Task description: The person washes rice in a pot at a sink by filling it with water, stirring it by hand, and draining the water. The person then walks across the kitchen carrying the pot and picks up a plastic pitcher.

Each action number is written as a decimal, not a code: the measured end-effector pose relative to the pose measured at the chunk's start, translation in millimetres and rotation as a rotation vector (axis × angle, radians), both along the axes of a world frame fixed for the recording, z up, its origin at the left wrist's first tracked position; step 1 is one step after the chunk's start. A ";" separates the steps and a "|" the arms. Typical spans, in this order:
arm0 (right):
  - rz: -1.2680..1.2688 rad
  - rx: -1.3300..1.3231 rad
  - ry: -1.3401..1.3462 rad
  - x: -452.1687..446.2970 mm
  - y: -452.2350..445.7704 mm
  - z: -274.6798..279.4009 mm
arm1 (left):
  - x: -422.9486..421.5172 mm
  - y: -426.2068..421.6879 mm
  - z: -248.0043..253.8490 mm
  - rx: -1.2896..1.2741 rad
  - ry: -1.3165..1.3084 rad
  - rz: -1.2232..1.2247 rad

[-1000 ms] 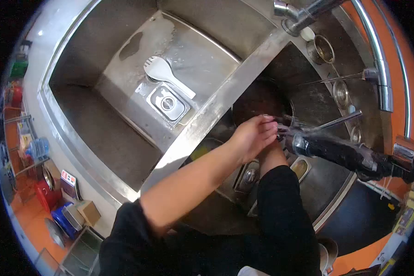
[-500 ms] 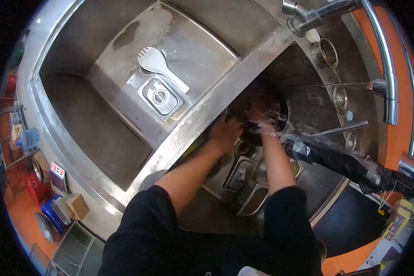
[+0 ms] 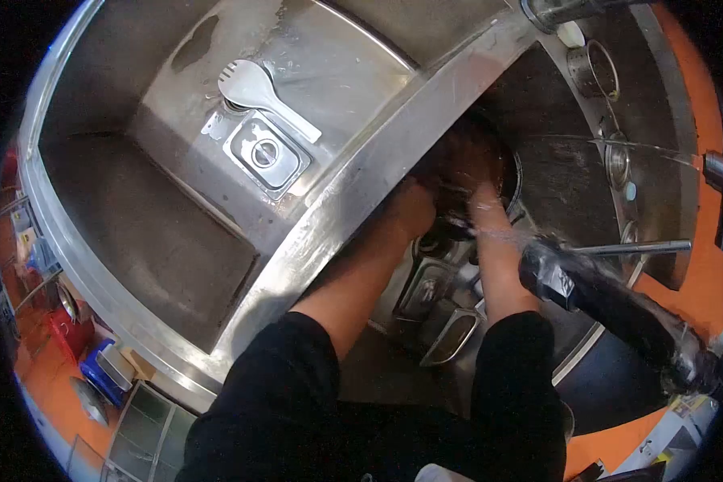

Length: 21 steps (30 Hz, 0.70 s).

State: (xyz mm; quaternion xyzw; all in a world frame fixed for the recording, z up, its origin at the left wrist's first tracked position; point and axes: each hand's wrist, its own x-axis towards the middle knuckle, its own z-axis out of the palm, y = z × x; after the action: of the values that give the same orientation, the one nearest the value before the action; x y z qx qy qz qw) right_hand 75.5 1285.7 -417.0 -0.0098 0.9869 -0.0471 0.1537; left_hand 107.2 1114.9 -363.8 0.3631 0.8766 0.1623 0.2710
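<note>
Both hands reach down into shadow at the centre right of the frame, the right hand (image 3: 475,165) over or in a dark round pot (image 3: 516,181), the left hand (image 3: 416,207) at its near left edge; whether either grips anything I cannot tell. Water from the black sprayer (image 3: 566,277) crosses the right wrist, so this looks like rinsing; the next move seems to call for a sure hold on the wet rim. Metal pans (image 3: 427,287) lie just below, nearer the frame's bottom.
</note>
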 end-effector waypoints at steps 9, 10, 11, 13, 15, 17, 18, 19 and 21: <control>-0.291 -0.286 -0.210 59.7 12.3 8.2 | 10.6 11.7 -30.4 0.101 0.012 -0.108; -0.291 -0.379 -0.292 70.9 13.5 8.0 | 12.0 13.5 -33.7 0.091 0.009 -0.094; -0.445 -0.549 -0.325 66.8 1.8 22.1 | 9.3 14.8 -26.3 -0.006 0.006 -0.157; -0.783 -0.883 -0.339 58.1 -22.2 51.2 | 2.8 12.9 -11.0 -0.083 -0.039 -0.212; -1.030 -1.264 -0.344 51.6 -21.6 34.4 | -4.0 8.4 3.3 -0.045 -0.123 -0.194; -1.165 -1.349 -0.306 34.7 -24.2 26.6 | -0.5 11.4 1.9 -0.040 -0.182 -0.074; -1.112 -1.277 -0.260 23.9 -20.0 14.2 | 1.6 13.1 0.8 -0.038 -0.214 -0.014; -1.062 -1.199 -0.215 13.6 -15.2 0.7 | 2.6 13.4 1.0 -0.027 -0.226 0.018; -0.773 -0.965 -0.083 3.4 7.6 -58.4 | 0.8 12.6 2.4 -0.006 -0.242 0.088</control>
State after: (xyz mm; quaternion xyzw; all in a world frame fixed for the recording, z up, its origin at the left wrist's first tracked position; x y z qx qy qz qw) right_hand 79.0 1293.4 -475.5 0.2819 0.7796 -0.5409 0.1422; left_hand 108.0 1127.5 -361.4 0.3012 0.8530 0.2139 0.3686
